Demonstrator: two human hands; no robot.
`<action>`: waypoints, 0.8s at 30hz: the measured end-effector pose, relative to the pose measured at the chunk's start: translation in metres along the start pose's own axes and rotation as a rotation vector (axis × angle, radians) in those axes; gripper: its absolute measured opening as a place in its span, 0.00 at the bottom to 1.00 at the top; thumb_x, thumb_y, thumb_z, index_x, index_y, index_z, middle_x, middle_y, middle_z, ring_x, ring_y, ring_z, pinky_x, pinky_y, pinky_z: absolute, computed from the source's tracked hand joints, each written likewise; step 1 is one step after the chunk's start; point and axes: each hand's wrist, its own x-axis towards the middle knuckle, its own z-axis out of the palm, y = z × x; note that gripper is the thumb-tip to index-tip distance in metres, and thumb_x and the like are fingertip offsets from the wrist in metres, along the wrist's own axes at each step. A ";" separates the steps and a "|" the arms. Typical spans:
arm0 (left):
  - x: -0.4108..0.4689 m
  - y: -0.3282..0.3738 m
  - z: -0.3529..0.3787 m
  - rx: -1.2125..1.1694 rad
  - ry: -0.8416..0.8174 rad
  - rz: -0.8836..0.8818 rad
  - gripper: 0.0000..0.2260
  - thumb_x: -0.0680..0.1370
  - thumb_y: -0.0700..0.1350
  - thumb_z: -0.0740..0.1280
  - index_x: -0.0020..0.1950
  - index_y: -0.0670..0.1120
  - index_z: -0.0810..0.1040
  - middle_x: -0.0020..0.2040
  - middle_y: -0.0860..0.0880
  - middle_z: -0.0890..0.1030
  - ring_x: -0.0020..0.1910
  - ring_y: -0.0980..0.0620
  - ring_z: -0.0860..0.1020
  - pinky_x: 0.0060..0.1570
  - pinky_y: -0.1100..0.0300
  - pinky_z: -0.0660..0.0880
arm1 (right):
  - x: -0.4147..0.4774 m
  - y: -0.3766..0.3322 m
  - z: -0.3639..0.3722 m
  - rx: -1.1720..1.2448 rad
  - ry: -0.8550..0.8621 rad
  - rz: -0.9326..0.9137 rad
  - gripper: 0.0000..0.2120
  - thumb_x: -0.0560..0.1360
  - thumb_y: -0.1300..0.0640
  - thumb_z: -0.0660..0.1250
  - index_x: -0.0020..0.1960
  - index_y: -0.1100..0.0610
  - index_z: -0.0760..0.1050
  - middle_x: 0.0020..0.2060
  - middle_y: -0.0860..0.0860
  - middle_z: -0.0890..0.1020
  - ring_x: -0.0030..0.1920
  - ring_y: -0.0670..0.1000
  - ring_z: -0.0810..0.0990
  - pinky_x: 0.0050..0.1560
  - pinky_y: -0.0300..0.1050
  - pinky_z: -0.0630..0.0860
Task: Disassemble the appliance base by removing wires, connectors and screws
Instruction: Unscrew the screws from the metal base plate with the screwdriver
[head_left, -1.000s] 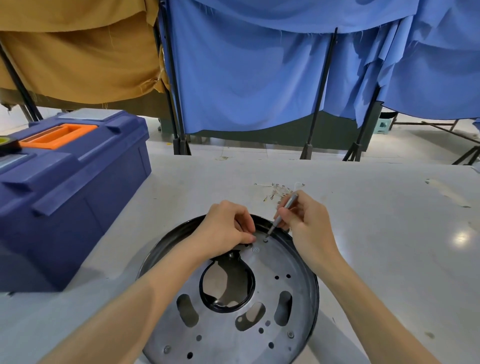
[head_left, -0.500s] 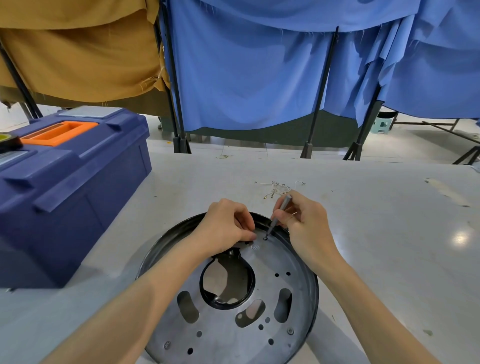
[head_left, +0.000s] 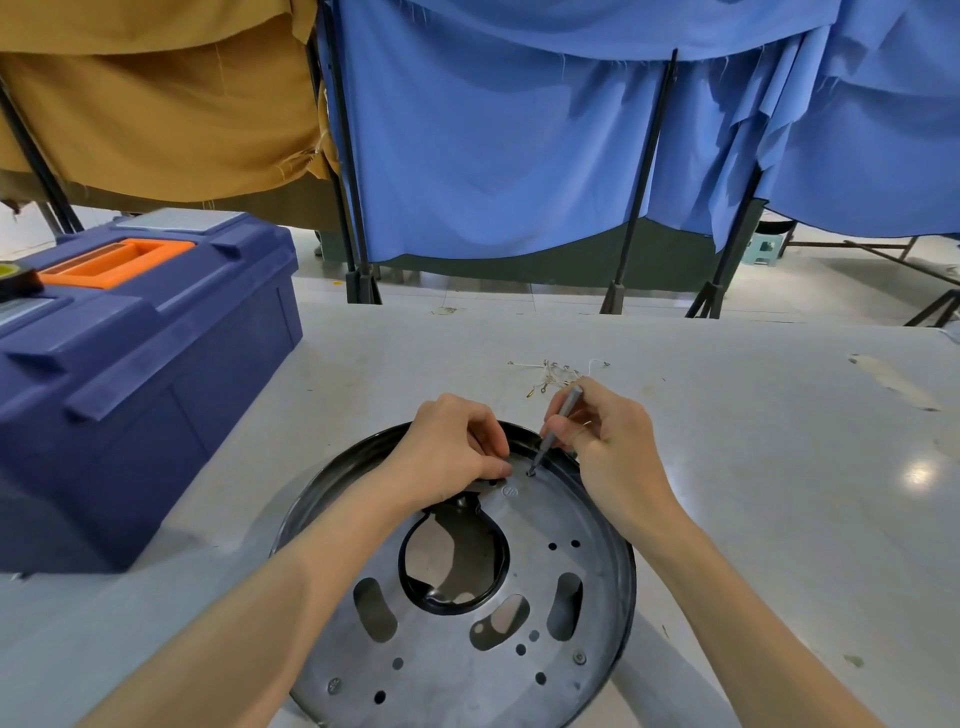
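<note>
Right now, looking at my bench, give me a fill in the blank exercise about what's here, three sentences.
1. The right hand grips a slim grey ____, its tip set at the far edge of the appliance base.
2. The toolbox left of the base is dark ____ with an orange handle.
3. Loose wires lie on the table just beyond the ____ hand.
Missing words: screwdriver; blue; right.

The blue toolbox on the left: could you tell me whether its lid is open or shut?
Shut: the toolbox lid lies flat on its body, orange handle flush on top.
</note>
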 end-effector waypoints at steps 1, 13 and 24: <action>0.000 0.000 0.000 -0.001 0.001 0.000 0.09 0.67 0.39 0.78 0.36 0.49 0.81 0.32 0.53 0.82 0.27 0.64 0.78 0.32 0.75 0.72 | 0.000 0.000 0.000 -0.003 0.000 -0.001 0.12 0.74 0.69 0.67 0.39 0.53 0.74 0.35 0.48 0.81 0.41 0.51 0.81 0.48 0.51 0.79; 0.000 -0.001 0.000 0.002 0.001 -0.011 0.09 0.67 0.39 0.78 0.36 0.49 0.81 0.32 0.53 0.82 0.27 0.64 0.78 0.31 0.75 0.71 | 0.000 0.001 0.000 -0.005 -0.010 -0.015 0.12 0.75 0.69 0.65 0.40 0.54 0.74 0.36 0.49 0.80 0.42 0.51 0.80 0.49 0.52 0.78; 0.000 -0.001 0.000 0.022 0.004 -0.010 0.08 0.67 0.39 0.78 0.37 0.48 0.81 0.34 0.51 0.83 0.27 0.64 0.78 0.32 0.75 0.72 | 0.001 -0.001 -0.001 -0.033 -0.072 -0.087 0.15 0.74 0.71 0.65 0.36 0.52 0.73 0.35 0.45 0.79 0.39 0.45 0.78 0.43 0.37 0.74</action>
